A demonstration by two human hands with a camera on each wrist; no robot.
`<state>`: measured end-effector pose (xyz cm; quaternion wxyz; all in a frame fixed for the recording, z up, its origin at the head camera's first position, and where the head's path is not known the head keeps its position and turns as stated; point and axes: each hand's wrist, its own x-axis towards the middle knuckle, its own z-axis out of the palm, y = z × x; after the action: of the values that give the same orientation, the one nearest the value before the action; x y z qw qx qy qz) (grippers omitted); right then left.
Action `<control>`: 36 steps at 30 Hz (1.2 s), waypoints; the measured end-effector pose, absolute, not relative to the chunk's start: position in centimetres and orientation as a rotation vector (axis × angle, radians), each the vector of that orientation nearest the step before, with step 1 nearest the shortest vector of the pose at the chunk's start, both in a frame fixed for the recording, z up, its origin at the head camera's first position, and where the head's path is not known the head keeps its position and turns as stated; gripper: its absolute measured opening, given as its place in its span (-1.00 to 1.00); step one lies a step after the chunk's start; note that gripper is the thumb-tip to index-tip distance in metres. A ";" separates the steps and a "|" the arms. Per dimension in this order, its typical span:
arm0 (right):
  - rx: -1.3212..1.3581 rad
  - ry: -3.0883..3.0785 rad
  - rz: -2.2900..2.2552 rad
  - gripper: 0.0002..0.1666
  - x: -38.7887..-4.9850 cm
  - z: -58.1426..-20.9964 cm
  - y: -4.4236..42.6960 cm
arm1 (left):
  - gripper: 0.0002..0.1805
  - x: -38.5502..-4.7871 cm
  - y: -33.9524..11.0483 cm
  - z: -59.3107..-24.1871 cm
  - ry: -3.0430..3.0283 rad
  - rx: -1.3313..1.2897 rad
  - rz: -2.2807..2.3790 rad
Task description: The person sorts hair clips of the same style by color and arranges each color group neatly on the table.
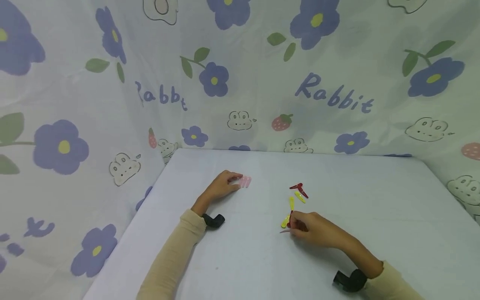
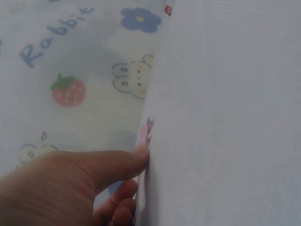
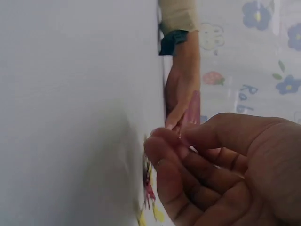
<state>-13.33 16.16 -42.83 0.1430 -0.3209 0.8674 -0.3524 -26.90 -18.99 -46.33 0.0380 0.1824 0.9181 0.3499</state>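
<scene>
Several pink hair clips [image 1: 245,181] lie side by side on the white table. My left hand [image 1: 223,185] is at the near side of that row, its index finger and thumb at the two ends of the leftmost clip. The left thumb [image 2: 117,165] hides most of the row in the left wrist view. Farther right, my right hand [image 1: 313,229] pinches another pink hair clip [image 3: 193,109] between thumb and fingertips, and the clip sticks out past them. Beside that hand lie yellow hair clips [image 1: 291,203] and a red one, partly hidden by its fingers.
Beyond the right hand lie red hair clips [image 1: 298,187] and another yellow clip [image 1: 300,197]. A white cloth covers the table [image 1: 240,258]. Patterned curtains [image 1: 258,83] with flowers and rabbits stand behind it and at both sides.
</scene>
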 end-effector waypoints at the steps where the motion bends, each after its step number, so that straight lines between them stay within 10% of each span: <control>1: -0.931 2.487 -1.043 -0.83 -13.5 -42.6 16.4 | -0.54 -27.1 -18.9 -46.2 2.814 0.564 1.080; 12: -0.867 2.488 -1.347 -0.92 -14.8 -40.6 17.2 | -0.54 -27.1 -19.3 -46.1 2.858 0.545 1.042; 36: -0.590 2.351 -1.629 -0.48 -21.5 -40.7 14.2 | -0.54 -26.8 -18.9 -46.2 2.835 0.516 1.057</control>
<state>-21.51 14.21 -40.67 0.1104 -0.2007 0.8002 -0.5543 -26.82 -18.91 -46.23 0.0362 0.1681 0.9231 0.3440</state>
